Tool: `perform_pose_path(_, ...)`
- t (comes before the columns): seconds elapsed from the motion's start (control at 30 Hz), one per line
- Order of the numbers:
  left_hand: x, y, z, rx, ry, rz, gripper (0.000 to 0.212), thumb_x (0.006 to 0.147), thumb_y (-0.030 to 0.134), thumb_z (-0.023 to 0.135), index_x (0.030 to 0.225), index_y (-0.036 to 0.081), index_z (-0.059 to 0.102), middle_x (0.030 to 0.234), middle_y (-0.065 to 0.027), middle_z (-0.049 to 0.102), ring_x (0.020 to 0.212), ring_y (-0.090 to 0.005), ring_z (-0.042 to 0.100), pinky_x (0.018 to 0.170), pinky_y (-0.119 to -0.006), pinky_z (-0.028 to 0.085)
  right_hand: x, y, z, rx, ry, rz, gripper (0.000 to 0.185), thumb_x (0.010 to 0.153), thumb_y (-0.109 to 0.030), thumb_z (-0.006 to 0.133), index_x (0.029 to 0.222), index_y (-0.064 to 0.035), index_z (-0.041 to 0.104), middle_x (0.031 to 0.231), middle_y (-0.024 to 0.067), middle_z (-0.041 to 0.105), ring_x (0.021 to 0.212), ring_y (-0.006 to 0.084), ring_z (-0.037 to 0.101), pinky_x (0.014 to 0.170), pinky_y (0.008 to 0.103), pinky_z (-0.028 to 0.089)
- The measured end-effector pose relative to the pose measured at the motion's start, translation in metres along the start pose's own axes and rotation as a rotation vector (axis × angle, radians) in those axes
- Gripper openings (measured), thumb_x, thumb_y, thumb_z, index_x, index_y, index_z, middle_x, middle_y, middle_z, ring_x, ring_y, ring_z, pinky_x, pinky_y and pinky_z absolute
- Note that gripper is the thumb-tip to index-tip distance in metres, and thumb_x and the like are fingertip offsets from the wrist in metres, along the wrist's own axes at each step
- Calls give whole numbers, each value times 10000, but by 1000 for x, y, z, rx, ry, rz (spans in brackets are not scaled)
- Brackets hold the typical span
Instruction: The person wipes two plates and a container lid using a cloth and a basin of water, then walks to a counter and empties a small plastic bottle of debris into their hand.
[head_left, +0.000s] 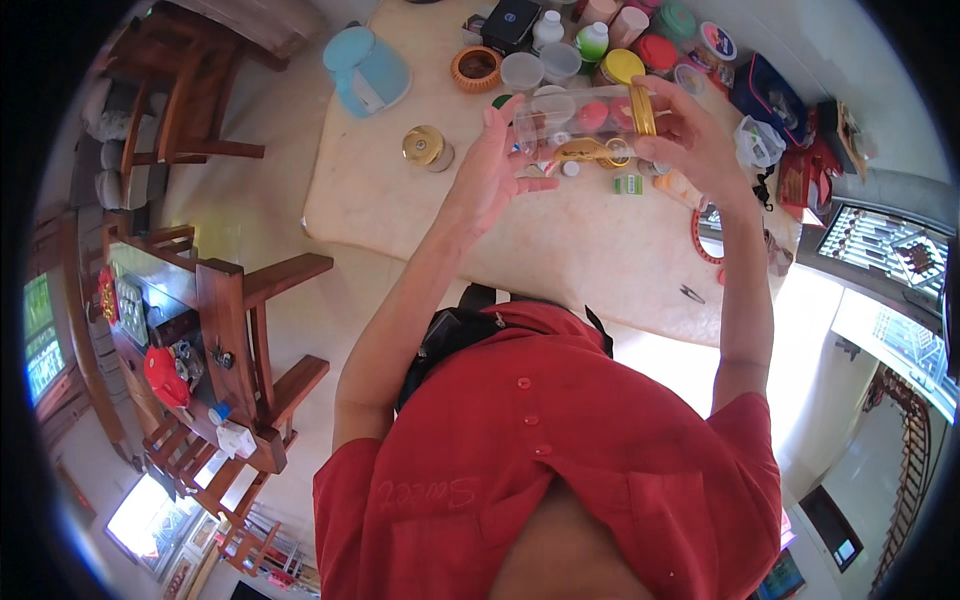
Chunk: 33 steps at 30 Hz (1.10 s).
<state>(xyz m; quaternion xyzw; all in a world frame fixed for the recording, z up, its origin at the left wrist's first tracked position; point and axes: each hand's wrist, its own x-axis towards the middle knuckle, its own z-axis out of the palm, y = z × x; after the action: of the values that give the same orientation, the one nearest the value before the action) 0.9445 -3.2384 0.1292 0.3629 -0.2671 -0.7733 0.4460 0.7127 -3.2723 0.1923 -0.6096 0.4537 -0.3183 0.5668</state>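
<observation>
A clear plastic jar (541, 126) with a gold screw lid (643, 110) lies sideways in the air over the table (390, 214). My left hand (487, 161) holds its base end, with the lower fingers stretched out. At the other end, the fingers of my right hand (694, 139) are around the gold lid, which sits on the jar. Reddish and pale shapes show through the clear wall; I cannot tell if anything is inside. Just below the jar are a small white cap (571, 169) and a small green box (628, 184). Left of my left hand stands another gold-lidded jar (427, 148).
A light-blue lidded jug (364, 71) stands at the table's far left. Several tubs and bottles crowd the back, near a brown ribbed pot (477, 69) and a yellow-lidded container (623, 67). Thread snips (692, 293) and a round framed mirror (707, 236) lie to the right.
</observation>
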Motion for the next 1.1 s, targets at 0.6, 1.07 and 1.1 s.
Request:
perform_pose_path(0.6, -38, -16, -48, 58, 265, -311, 396, 801, 503, 443, 1024, 180, 501, 822, -39, 535, 528, -115, 454, 385, -209, 292, -53, 16, 90, -671, -56, -458, 554, 660, -101, 676, 1172, -119, 465, 1190, 148, 383, 1063, 330, 409, 875, 383, 380)
perform_pose_path(1.07, -4, -46, -70, -188, 291, -283, 470, 808, 494, 478, 1098, 126, 439, 857, -88, 497, 529, -176, 471, 423, -250, 338, -33, 87, 130, -330, 487, -473, 412, 652, -31, 668, 1016, -60, 478, 1202, 177, 342, 1122, 344, 342, 942, 396, 301)
perform_pose_path(1.1, 0, -51, -79, -176, 308, -283, 474, 807, 499, 475, 1110, 137, 437, 862, -91, 501, 534, -176, 475, 427, -249, 343, -33, 92, 123, -252, 534, -429, 399, 654, -17, 645, 1014, -51, 476, 1168, 180, 364, 1118, 342, 345, 939, 397, 303)
